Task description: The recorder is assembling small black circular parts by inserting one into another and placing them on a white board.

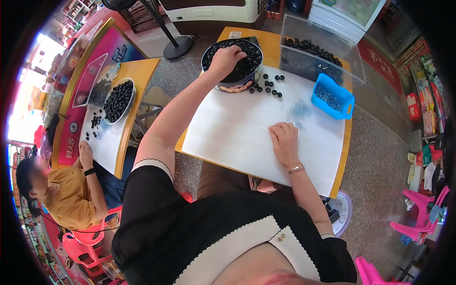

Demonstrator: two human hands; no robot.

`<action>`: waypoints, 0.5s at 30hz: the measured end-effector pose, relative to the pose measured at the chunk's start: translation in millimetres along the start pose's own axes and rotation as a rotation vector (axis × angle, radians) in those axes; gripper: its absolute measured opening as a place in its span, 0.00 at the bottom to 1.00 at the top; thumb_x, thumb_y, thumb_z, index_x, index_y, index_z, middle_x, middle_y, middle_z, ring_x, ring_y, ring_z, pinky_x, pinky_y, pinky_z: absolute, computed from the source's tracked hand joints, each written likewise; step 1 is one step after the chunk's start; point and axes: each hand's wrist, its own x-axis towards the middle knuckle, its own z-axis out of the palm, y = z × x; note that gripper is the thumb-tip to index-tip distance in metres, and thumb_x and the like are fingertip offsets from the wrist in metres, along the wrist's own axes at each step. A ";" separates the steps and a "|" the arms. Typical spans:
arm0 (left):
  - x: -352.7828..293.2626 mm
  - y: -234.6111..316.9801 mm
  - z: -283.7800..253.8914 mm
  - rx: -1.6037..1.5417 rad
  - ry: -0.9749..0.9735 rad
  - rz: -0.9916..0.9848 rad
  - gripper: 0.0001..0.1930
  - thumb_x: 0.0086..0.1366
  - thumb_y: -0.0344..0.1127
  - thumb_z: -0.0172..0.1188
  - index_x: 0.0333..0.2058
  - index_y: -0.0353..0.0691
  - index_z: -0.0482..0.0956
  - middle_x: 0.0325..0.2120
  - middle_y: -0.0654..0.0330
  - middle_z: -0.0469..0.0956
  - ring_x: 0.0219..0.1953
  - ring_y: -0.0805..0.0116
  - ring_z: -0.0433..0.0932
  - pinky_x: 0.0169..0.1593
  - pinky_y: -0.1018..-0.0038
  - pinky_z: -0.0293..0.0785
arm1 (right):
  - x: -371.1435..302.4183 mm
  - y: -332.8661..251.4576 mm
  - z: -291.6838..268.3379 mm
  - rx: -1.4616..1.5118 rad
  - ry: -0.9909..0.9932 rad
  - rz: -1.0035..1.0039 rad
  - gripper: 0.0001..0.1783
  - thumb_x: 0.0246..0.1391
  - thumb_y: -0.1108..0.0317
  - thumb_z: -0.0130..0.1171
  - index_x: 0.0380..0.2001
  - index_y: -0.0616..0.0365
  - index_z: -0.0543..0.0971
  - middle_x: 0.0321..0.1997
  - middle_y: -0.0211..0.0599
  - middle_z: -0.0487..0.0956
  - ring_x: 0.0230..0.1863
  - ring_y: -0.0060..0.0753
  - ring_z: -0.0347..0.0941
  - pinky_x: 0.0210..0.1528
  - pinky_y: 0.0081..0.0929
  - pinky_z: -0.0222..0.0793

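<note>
Bending fingers, your L hand (227, 61) over blk beads (251, 53) (12 o'clk) & R hand (286, 145) on wht sheet (228, 130) (3 o'clk) hide any pinch: cannot tell.

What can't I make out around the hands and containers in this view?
Head view:
Left hand: whether it grips anything, hidden by its own fingers.
Tub: bottom, covered by black beads.
Right hand: palm, hidden by its back.
Blue box: single tiny beads, too small to count.
</note>
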 end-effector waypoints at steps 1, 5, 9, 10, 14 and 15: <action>-1.2 1.8 -2.1 -0.006 0.040 -0.013 0.14 0.60 0.43 0.59 0.37 0.37 0.79 0.27 0.49 0.80 0.32 0.53 0.79 0.38 0.66 0.73 | 0.4 -0.1 0.0 0.001 0.000 0.002 0.06 0.47 0.73 0.57 0.32 0.53 0.75 0.34 0.31 0.72 0.40 0.36 0.65 0.44 0.34 0.57; -9.0 21.1 -12.7 -0.179 0.177 -0.018 0.13 0.61 0.40 0.59 0.37 0.36 0.78 0.26 0.52 0.79 0.29 0.62 0.79 0.36 0.72 0.73 | 0.9 -0.7 1.1 0.007 0.003 0.011 0.06 0.47 0.74 0.57 0.31 0.53 0.76 0.34 0.30 0.72 0.39 0.36 0.66 0.43 0.33 0.57; -51.5 75.2 -4.2 -0.370 0.144 -0.007 0.09 0.57 0.32 0.63 0.36 0.36 0.79 0.28 0.54 0.79 0.29 0.67 0.78 0.34 0.74 0.73 | -0.8 2.8 -0.1 0.000 0.016 0.016 0.06 0.47 0.74 0.57 0.31 0.53 0.76 0.34 0.31 0.72 0.39 0.36 0.66 0.43 0.33 0.57; -68.9 68.7 11.7 -0.340 0.180 0.117 0.10 0.55 0.31 0.65 0.36 0.36 0.79 0.30 0.54 0.79 0.29 0.67 0.78 0.33 0.75 0.73 | 0.1 2.2 0.0 0.009 0.007 0.012 0.06 0.47 0.73 0.57 0.31 0.53 0.76 0.34 0.31 0.72 0.39 0.36 0.66 0.43 0.34 0.57; -117.3 63.9 43.1 -0.199 -0.024 0.250 0.11 0.55 0.35 0.64 0.36 0.39 0.77 0.27 0.56 0.76 0.32 0.56 0.77 0.36 0.69 0.74 | -0.1 1.7 -0.1 0.015 -0.021 0.024 0.05 0.48 0.73 0.57 0.31 0.53 0.76 0.34 0.31 0.73 0.39 0.36 0.66 0.43 0.34 0.57; -119.2 61.4 45.7 -0.156 -0.048 0.232 0.11 0.55 0.35 0.64 0.36 0.39 0.77 0.28 0.56 0.76 0.34 0.56 0.77 0.38 0.68 0.73 | 1.0 1.2 -0.3 0.014 -0.025 0.027 0.05 0.48 0.73 0.56 0.31 0.53 0.76 0.34 0.31 0.73 0.39 0.36 0.66 0.43 0.34 0.57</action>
